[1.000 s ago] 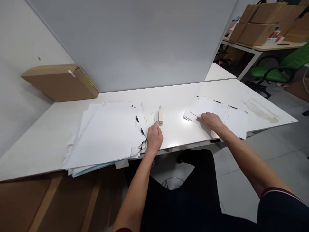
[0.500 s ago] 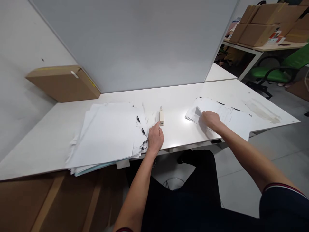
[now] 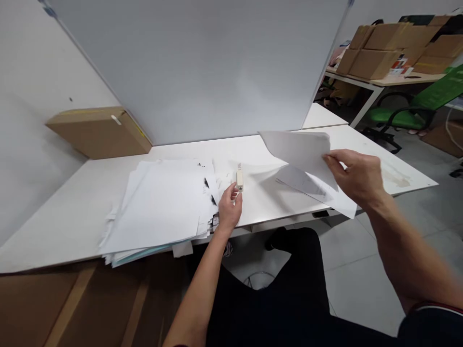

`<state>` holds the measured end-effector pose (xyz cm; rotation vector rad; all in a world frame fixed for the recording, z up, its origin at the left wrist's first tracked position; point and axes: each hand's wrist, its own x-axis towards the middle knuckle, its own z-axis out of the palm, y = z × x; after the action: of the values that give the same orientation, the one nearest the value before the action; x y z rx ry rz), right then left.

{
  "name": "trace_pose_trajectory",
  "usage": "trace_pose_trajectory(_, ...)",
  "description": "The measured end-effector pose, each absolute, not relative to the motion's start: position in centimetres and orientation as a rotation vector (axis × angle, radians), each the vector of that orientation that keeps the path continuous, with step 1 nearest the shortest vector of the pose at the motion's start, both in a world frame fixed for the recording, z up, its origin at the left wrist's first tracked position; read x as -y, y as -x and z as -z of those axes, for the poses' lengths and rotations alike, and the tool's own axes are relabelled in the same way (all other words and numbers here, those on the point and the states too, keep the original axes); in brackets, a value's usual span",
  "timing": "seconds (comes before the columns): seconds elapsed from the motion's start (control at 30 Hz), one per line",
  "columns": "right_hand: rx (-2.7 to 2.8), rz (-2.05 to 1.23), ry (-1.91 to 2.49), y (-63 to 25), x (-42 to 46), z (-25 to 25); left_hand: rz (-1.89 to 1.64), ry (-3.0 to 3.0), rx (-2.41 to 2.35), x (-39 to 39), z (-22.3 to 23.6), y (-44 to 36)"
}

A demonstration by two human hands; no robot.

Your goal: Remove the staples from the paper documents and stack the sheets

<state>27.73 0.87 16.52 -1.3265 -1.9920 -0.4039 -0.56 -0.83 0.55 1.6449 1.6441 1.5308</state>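
Observation:
My right hand (image 3: 358, 176) pinches a few white paper sheets (image 3: 302, 152) by their right edge and holds them lifted above the white table (image 3: 65, 212). More sheets of the right pile (image 3: 338, 200) lie under them. My left hand (image 3: 229, 207) rests on the table beside the right edge of a big messy paper stack (image 3: 162, 205), its fingers loosely curled and its fingertips close to a small cream stapler (image 3: 239, 177). It holds nothing.
A grey partition board (image 3: 202, 67) stands along the back of the table. A cardboard box (image 3: 101, 131) leans at the back left. Further right stand a green chair (image 3: 415, 108) and a table with cardboard boxes (image 3: 390, 50). Brown cardboard (image 3: 72, 303) lies under the table's front edge.
My right hand has picked sheets off the right pile and raised them up and to the right. My left hand has stayed by the stapler.

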Motion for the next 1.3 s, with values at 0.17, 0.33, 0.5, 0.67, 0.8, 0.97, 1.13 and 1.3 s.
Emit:
trace_pose_trajectory(0.17, 1.911, 0.220, 1.225, -27.9, 3.3, -19.8, -1.562, -1.379, -1.250, 0.5, -3.9, -0.5)
trace_pose_trajectory(0.33, 1.623, -0.288, 1.136, -28.3, 4.0, -21.2, -1.600, -1.249, -0.875, 1.5, -7.9, -2.0)
trace_pose_trajectory(0.5, 1.373, -0.819, 1.111, -28.4, 1.4, -17.4, -1.550, -1.063, -0.992, 3.8, -8.4, -2.4)
trace_pose_trajectory(0.67, 1.217, -1.400, 1.262, -26.1, 1.2, -10.3, -1.468, -1.135, -1.412, 3.8, -5.9, -0.7)
trace_pose_trajectory(0.8, 1.045, -1.529, 1.278, -24.5, 1.5, -6.2, -1.433, -1.249, -1.589, 3.1, -3.2, 0.6)
trace_pose_trajectory(0.97, 0.956, -1.484, 1.377, -26.2, 0.8, -4.2, -1.394, -0.953, -1.485, 2.1, -1.0, 0.9)
trace_pose_trajectory(1.13, 0.973, -1.486, 1.330, -27.4, 0.6, -4.1, -1.310, -0.898, -1.518, 1.4, -1.2, 0.4)
trace_pose_trajectory(1.3, 1.017, -1.425, 1.313, -26.4, 0.7, -3.9, -1.186, -1.006, -1.630, 1.3, -1.8, -0.2)
